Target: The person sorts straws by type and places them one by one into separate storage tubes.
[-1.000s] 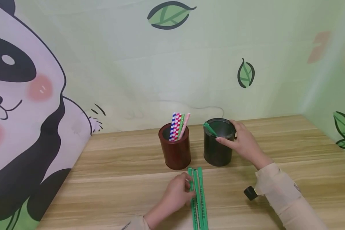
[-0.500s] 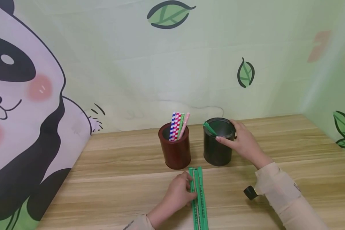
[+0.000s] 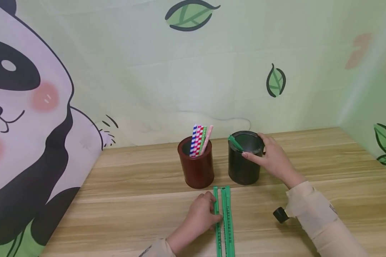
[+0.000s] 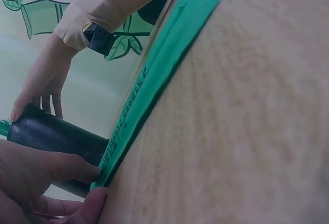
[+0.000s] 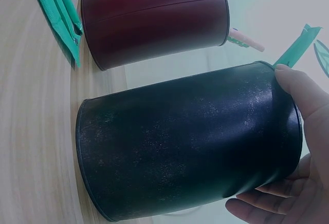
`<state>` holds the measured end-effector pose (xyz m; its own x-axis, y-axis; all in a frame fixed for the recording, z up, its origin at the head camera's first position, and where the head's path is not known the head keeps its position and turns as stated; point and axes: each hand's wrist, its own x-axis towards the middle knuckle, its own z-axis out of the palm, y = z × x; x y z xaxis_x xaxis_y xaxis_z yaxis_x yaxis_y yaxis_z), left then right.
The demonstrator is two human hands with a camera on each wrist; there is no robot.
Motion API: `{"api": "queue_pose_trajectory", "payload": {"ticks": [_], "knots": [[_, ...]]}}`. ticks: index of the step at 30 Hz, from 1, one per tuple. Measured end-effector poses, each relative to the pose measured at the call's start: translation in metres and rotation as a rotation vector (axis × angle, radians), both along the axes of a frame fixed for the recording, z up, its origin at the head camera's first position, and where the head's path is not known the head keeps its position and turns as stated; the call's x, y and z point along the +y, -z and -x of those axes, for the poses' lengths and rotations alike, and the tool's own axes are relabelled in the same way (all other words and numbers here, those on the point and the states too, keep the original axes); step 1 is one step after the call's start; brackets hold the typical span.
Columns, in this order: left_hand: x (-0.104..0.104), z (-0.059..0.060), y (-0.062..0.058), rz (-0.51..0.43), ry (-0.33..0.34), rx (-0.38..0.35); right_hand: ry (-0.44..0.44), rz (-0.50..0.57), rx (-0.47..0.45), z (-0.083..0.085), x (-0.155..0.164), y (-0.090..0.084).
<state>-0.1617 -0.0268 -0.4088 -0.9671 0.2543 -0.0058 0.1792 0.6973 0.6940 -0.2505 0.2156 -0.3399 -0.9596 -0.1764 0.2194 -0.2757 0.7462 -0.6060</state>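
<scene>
The right hand curls around the rim of the black cup, thumb on the near edge and fingers over the far side, which steadies the cup upright on the wooden table. 1 green wrapped straw leans inside it, its tip poking over the left rim. Just left of it, standing apart, is the dark red cup, which holds 4 patterned straws leaning together.

The left hand rests on the table in front of the cups, its fingertips and thumb pinching the nearest of the green wrapped straws lying flat and parallel, ends pointing at the gap between the cups. The left wrist view shows the fingers closed on the wrapper's end, a light pinch rather than a full grasp, apt for lifting 1 strip away from its neighbours. A wrist camera sits under the right sleeve.

Compared with 0.5 s ago, the left-most green strip is drawn slightly away from the others, so a thin gap shows between them, and the left hand sits a touch lower. The right hand and both cups are unchanged.
</scene>
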Motion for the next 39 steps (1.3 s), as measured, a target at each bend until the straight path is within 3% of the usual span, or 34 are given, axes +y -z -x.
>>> {"api": "queue_pose_trajectory", "payload": {"ticks": [9,18,29,39], "knots": [[0.001,0.0,0.0,-0.02,-0.021,-0.044,0.004,0.009,0.0,0.001,0.001,0.001],[0.001,0.0,-0.001,-0.036,-0.025,-0.035,0.007,0.005,0.001,0.0,0.001,0.001],[-0.002,-0.001,-0.002,-0.101,-0.01,-0.103,0.006,0.002,0.0,0.0,0.0,0.0],[-0.008,-0.003,-0.02,-0.195,0.021,-0.075,0.003,0.001,0.0,0.0,0.0,0.0]]}}
